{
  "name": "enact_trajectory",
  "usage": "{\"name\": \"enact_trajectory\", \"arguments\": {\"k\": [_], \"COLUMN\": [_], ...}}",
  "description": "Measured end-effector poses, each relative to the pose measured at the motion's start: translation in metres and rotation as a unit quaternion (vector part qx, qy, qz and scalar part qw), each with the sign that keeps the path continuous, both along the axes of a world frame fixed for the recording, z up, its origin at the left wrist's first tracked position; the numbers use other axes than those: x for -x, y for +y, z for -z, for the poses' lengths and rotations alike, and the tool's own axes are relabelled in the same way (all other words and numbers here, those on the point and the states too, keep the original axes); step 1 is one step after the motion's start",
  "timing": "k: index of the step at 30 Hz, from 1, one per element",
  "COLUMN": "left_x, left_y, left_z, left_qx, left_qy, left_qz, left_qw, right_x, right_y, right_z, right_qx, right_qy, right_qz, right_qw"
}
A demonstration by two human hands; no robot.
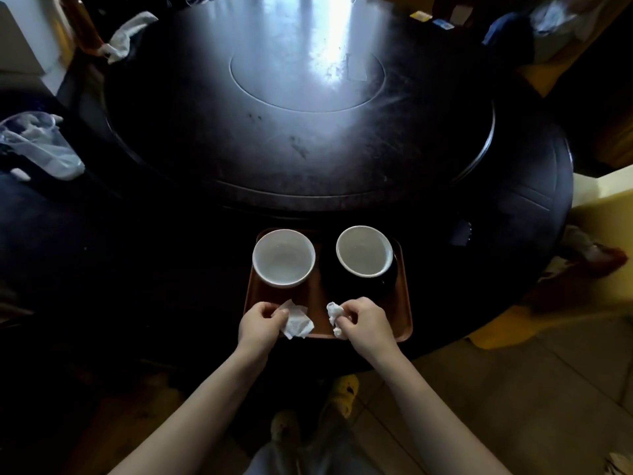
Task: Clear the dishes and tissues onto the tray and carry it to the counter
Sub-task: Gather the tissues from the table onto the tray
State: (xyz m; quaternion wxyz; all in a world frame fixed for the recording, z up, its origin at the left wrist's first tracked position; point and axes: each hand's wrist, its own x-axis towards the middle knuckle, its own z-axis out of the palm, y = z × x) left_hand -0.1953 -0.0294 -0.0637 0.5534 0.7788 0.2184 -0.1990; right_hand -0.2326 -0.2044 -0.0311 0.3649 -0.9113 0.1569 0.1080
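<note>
Large round dark wooden table (308, 186) with a raised circular turntable (301, 108) at its centre, catching a streak of pale light along the polished top; crumpled clear plastic bag (41, 145) off to the left edge, white cloth (128, 34) draped at the far left, small dark rectangular object (460, 233) lying on the table right of the tray

Rectangular reddish-brown plastic tray (406, 313) set at the near edge of the table, directly ahead of the person; left white ceramic bowl (283, 258) standing upright on the tray's far-left corner, right white ceramic bowl (364, 251) seated upright on a black round dish (383, 286) at the far-right side, the two bowls apart with bare tray between them

Both bare forearms stretched forward over the tray's near edge; left hand (260, 320) pinching a flattened white tissue (296, 322) that rests on the tray's near-left part, right hand (363, 320) closed around a tightly crumpled white tissue (334, 317), just above or on the tray's near side, contact unclear

Tiled floor and yellow slipper (344, 394) visible beneath the table edge, below the arms
</note>
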Motion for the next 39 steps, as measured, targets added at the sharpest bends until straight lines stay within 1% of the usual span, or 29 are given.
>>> {"name": "enact_trajectory", "arguments": {"k": [2,5,8,10,12,15,18,20,24,27,30,32,34,36,39], "left_x": [-0.001,-0.003,-0.003,0.000,0.006,0.019,0.030,0.034,0.035,0.034,0.032,0.031,0.031,0.033,0.033], "left_y": [-0.002,-0.007,-0.012,-0.011,-0.006,0.004,0.014,0.018,0.022,0.024,0.025,0.023,0.020,0.015,-0.001], "left_z": [0.001,-0.001,-0.006,-0.005,-0.004,0.004,0.020,0.028,0.039,0.038,0.037,0.029,0.013,-0.007,-0.030], "left_qx": [-0.050,-0.080,-0.107,-0.144,-0.196,-0.295,-0.364,-0.383,-0.402,-0.401,-0.398,-0.392,-0.347,-0.278,-0.199], "left_qy": [-0.013,-0.031,-0.056,-0.092,-0.133,-0.191,-0.207,-0.209,-0.218,-0.212,-0.190,-0.199,-0.227,-0.263,-0.297], "left_qz": [0.003,0.015,0.064,0.105,0.136,0.189,0.244,0.267,0.284,0.292,0.313,0.306,0.261,0.216,0.208], "left_qw": [0.999,0.996,0.991,0.980,0.962,0.917,0.875,0.859,0.843,0.842,0.841,0.845,0.872,0.898,0.910], "right_x": [-0.002,-0.003,0.002,0.008,0.014,0.019,0.020,0.017,0.008,0.005,0.005,0.007,0.009,0.010,0.010], "right_y": [0.006,0.017,0.022,0.021,0.017,0.014,0.022,0.030,0.037,0.036,0.033,0.030,0.025,0.019,0.006], "right_z": [0.007,0.014,0.017,0.020,0.022,0.025,0.025,0.027,0.034,0.036,0.035,0.030,0.020,0.010,-0.005], "right_qx": [0.028,0.048,0.057,0.078,0.106,0.149,0.181,0.191,0.212,0.204,0.173,0.125,0.050,-0.022,-0.074], "right_qy": [-0.015,-0.039,-0.074,-0.111,-0.137,-0.162,-0.172,-0.162,-0.118,-0.115,-0.140,-0.152,-0.149,-0.135,-0.133], "right_qz": [-0.003,-0.028,-0.050,-0.046,-0.033,-0.017,-0.034,-0.053,-0.055,-0.047,-0.042,-0.034,-0.012,0.020,0.057], "right_qw": [1.000,0.998,0.994,0.990,0.984,0.975,0.968,0.967,0.968,0.971,0.974,0.980,0.988,0.990,0.987]}}
